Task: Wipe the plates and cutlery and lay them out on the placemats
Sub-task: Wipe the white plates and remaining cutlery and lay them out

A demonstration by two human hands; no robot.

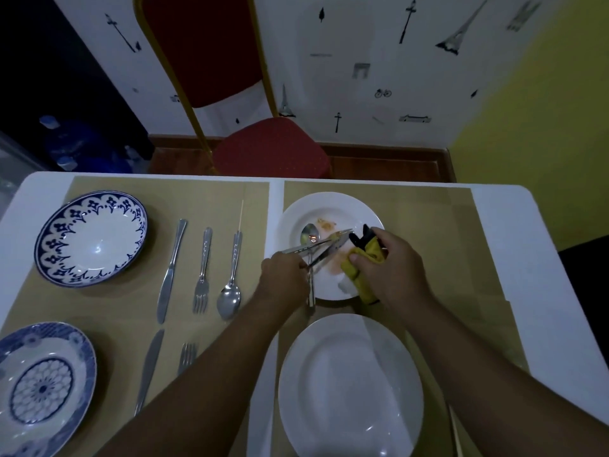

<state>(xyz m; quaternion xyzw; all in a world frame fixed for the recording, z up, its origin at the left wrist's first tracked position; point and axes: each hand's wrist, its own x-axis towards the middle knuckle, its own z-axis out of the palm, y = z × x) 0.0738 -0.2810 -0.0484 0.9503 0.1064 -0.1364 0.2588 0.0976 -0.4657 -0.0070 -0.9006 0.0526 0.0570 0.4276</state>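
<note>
Head view is dim, so parts of the scene are hard to read. On the dirty plate, orange smears show, but you cannot tell exactly which pieces make up the held cutlery: fork tines and a blade seem to cross there. A soiled spoon lies in the same plate, its handle running past your left fingers and over the rim towards you; whether you grip it too cannot be told. A black part sticks out of the yellow cloth, and what it is stays unclear. Left of the dirty plate and nearer you, your left forearm hides the handle of the near fork and the end of the near knife, and the lower blue plate is cut off by the picture's edge.

Your left hand is curled tight around the held cutlery at the dirty plate's left rim, knuckles up. Your right hand is clenched on the yellow cloth over the plate's right side, thumb pressed on top. Both forearms reach forward, converging on that plate.

The clean white plate sits just nearer you than the dirty plate, on the same right placemat. Well left of it lie a knife, fork, spoon and patterned blue plate.
</note>
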